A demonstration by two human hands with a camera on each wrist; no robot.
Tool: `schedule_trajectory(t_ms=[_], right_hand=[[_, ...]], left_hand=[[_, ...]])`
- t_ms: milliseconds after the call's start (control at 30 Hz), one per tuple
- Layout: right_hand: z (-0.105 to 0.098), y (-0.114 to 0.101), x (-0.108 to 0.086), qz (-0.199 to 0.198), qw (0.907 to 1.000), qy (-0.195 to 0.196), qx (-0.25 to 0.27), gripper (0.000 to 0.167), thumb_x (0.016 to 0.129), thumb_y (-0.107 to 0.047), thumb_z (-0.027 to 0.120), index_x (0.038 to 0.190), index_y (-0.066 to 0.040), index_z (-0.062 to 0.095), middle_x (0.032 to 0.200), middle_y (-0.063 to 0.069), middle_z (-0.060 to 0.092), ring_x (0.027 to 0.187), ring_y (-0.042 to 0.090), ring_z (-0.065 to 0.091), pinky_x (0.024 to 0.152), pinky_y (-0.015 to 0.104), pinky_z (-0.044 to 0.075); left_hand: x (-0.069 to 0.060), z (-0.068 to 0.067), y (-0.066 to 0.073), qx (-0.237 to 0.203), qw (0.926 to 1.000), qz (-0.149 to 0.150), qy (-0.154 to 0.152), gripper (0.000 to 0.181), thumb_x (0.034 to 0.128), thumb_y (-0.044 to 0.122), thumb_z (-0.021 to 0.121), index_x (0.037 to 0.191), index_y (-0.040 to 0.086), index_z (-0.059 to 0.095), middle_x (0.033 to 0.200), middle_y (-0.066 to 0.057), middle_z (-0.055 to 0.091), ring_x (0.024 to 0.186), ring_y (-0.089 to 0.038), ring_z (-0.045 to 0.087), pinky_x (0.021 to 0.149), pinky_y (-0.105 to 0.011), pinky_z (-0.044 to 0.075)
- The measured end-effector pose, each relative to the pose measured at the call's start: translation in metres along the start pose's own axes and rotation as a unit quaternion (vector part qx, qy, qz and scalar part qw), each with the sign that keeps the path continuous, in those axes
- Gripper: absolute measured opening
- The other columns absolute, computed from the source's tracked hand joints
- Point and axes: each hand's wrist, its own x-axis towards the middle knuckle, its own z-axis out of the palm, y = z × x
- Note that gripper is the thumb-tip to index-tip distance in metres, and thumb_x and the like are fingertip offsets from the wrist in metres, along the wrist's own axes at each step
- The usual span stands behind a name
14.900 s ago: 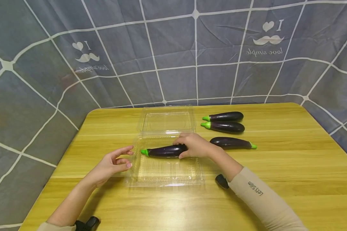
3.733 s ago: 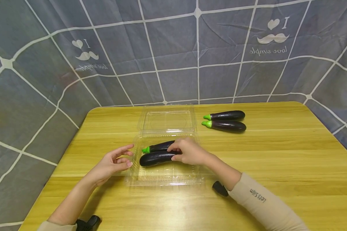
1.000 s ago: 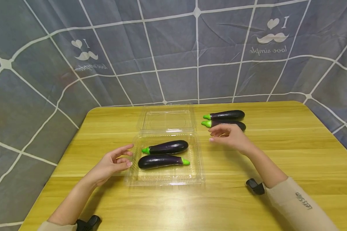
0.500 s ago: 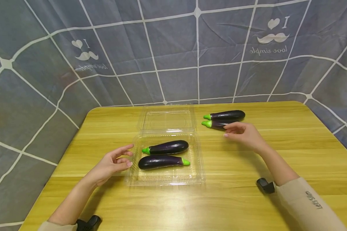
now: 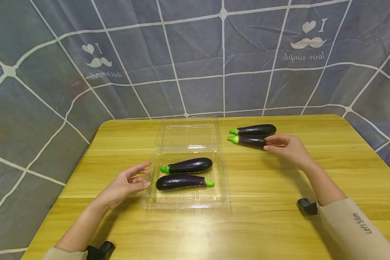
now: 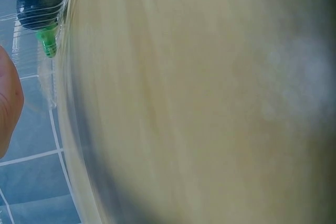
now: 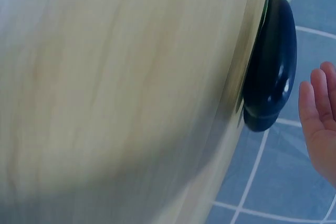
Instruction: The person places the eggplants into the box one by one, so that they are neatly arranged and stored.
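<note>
Empty, fingers loosely parted, the right hand (image 5: 289, 148) hovers by an eggplant (image 5: 251, 141), best gripped mid-body; the left hand (image 5: 123, 186) idles likewise.

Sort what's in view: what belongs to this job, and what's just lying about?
Likely in the job:
clear container
its open lid
two eggplants inside
two eggplants on the table, by the right hand
left hand

Just around it:
wooden table
gridded curtain
black wrist devices

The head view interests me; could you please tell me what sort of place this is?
Probably a screened-off indoor recording corner: a patterned curtain hangs close behind a wood-grained table, and a black device sits by the right sleeve.
</note>
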Motion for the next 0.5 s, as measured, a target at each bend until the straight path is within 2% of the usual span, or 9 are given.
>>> schedule_trajectory(t_ms=[267, 500], right_hand=[[-0.009, 0.005, 0.000, 0.016, 0.9998, 0.012, -0.004, 0.044, 0.085, -0.026, 0.070, 0.117, 0.003, 0.061, 0.106, 0.011, 0.064, 0.085, -0.004, 0.056, 0.071, 0.014, 0.048], [-0.012, 0.010, 0.003, 0.030, 0.9994, 0.020, -0.003, 0.049, 0.085, -0.032, 0.069, 0.119, 0.002, 0.059, 0.112, 0.012, 0.062, 0.089, -0.003, 0.053, 0.070, 0.013, 0.047]], left_hand=[[0.001, 0.000, -0.002, 0.005, 0.9999, -0.008, 0.005, 0.067, 0.0875, -0.001, 0.061, 0.142, -0.009, 0.023, 0.117, -0.016, 0.042, 0.086, -0.007, 0.057, 0.077, -0.023, 0.052], [0.000, 0.000, -0.001, 0.001, 1.0000, -0.007, 0.006, 0.067, 0.0876, -0.002, 0.060, 0.142, -0.010, 0.022, 0.116, -0.016, 0.043, 0.086, -0.007, 0.057, 0.076, -0.024, 0.052]])
